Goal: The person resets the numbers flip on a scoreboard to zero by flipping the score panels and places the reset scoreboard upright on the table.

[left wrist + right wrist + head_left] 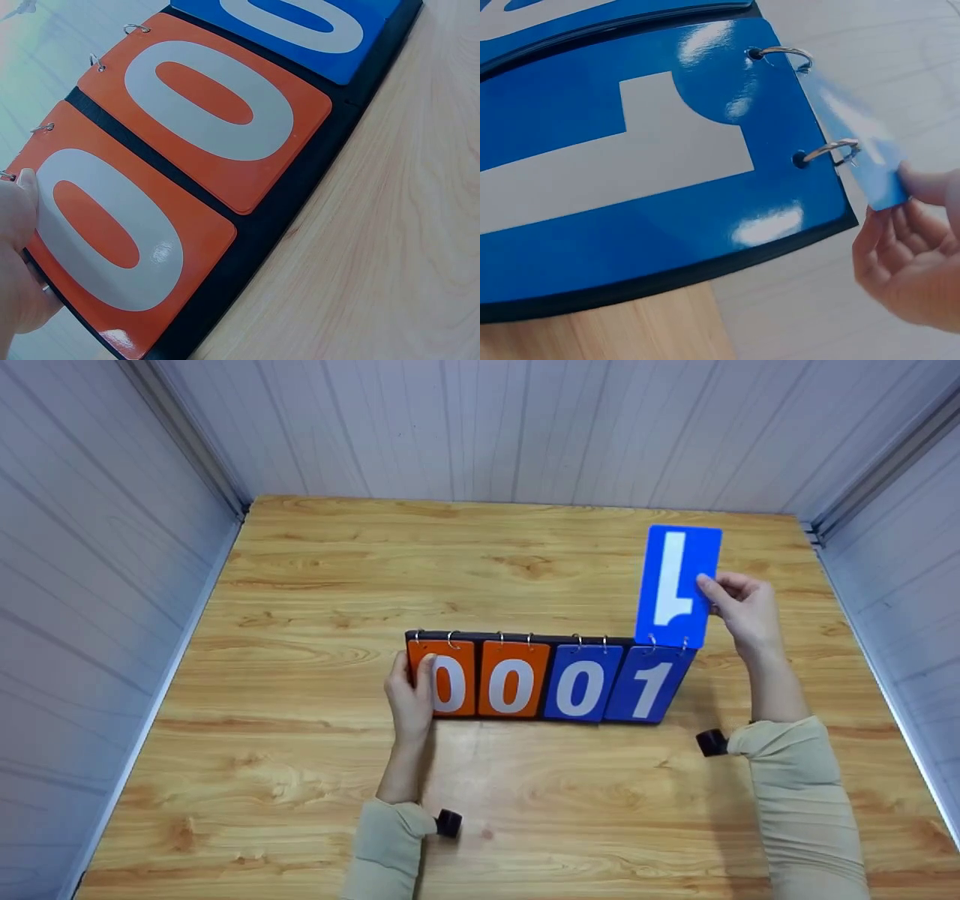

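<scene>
While the wooden table (300,780) carries a flip scoreboard (551,682) near its middle, showing two orange zeros, a blue zero and a blue one, a blue card (677,585) stands raised upright on the rings above the rightmost digit. The right hand (739,604) pinches that card's right edge between thumb and fingers, and the left hand (411,697) grips the scoreboard's left end, thumb lying on the first orange zero.

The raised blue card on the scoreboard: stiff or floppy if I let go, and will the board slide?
The blue card stands flat and unbent where the right hand pinches its edge, so it is probably stiff. Hung on two rings, it would likely swing over. The left hand steadies the scoreboard, hinting it is light.
</scene>
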